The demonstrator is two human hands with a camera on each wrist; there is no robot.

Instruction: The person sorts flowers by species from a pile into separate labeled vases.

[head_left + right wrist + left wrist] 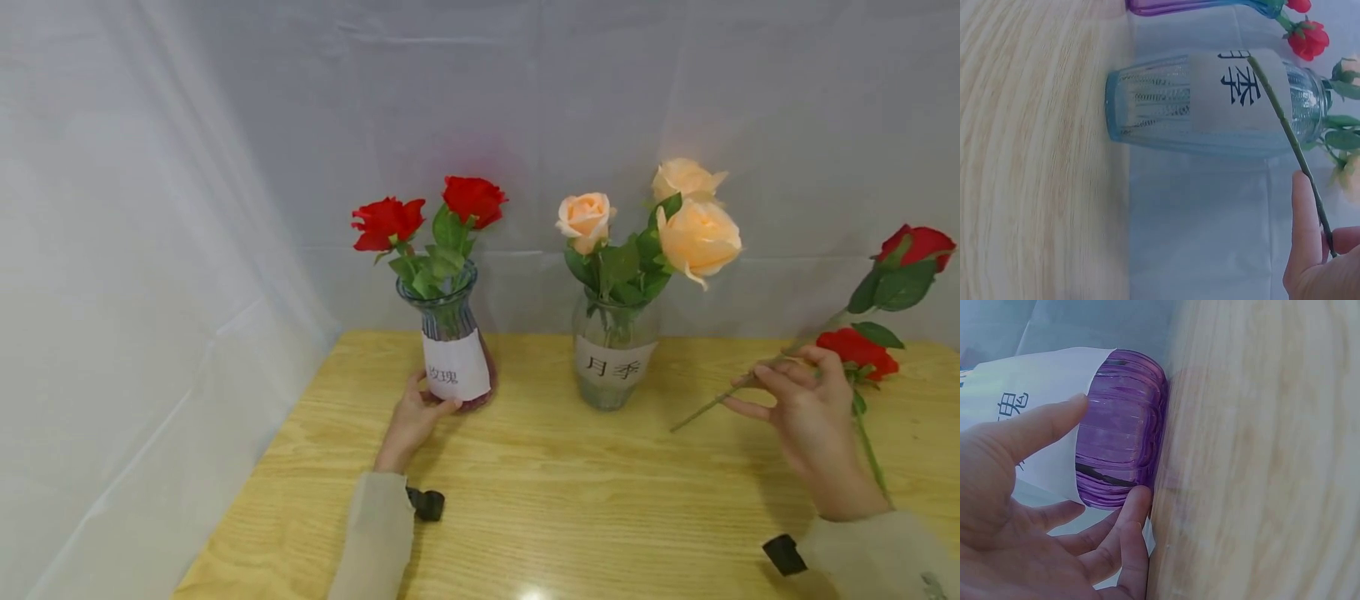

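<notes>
Around the lower part of a blue-and-purple glass vase (pixel 442 312) curls my left hand (pixel 411 421), its thumb against the paper label in the left wrist view and its fingers by the purple base (pixel 1122 425). Two red roses (pixel 390 223) stand in this vase. My right hand (pixel 813 417) pinches the green stem (pixel 1291 134) of a red rose (pixel 915 250). The bloom points up to the right, and the stem's cut end slants down left toward the clear glass vase (pixel 611 400). In the right wrist view the stem overlaps that vase's label.
Several peach roses (pixel 697 237) stand in the clear vase, mid-table. Another red rose (pixel 855 354) is at the right, its stem running behind my right hand. The wooden table (pixel 570 517) ends at a pale cloth backdrop (pixel 525 100), with more cloth along the left.
</notes>
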